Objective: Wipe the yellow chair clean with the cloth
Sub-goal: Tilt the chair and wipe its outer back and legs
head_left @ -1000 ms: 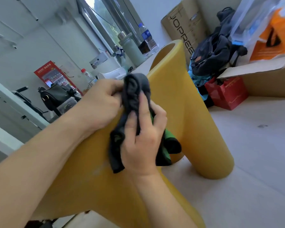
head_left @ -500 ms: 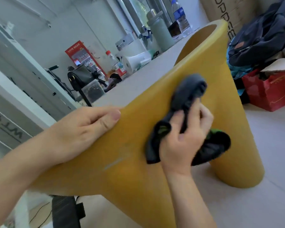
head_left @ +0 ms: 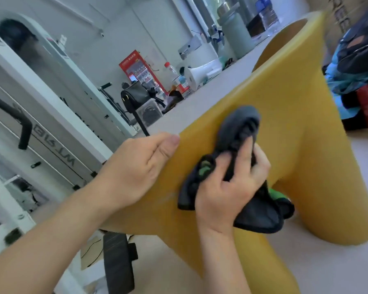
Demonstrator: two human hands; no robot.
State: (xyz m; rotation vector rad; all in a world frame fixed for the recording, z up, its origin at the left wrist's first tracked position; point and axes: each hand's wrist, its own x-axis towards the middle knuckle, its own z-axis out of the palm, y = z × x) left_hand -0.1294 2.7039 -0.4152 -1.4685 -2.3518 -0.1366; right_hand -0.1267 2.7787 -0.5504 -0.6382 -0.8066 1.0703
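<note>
The yellow chair lies tipped on its side on a pale surface, its thick round legs pointing right and toward me. A dark grey cloth with green patches is bunched against the chair's broad yellow side. My right hand grips the cloth, fingers curled into its folds, and presses it to the chair. My left hand holds the chair's upper left edge, thumb on the yellow face and fingers hidden over the rim. A faint pale streak shows on the chair just left of the cloth.
Behind the chair stand a green flask, water bottles, a white megaphone and a black handbag. Bags and a cardboard box are piled at the right. White equipment frames stand at the left.
My left hand let go of the cloth and moved left to hold the chair's edge. My right hand slid the cloth down the chair's side. The view shifted left.
</note>
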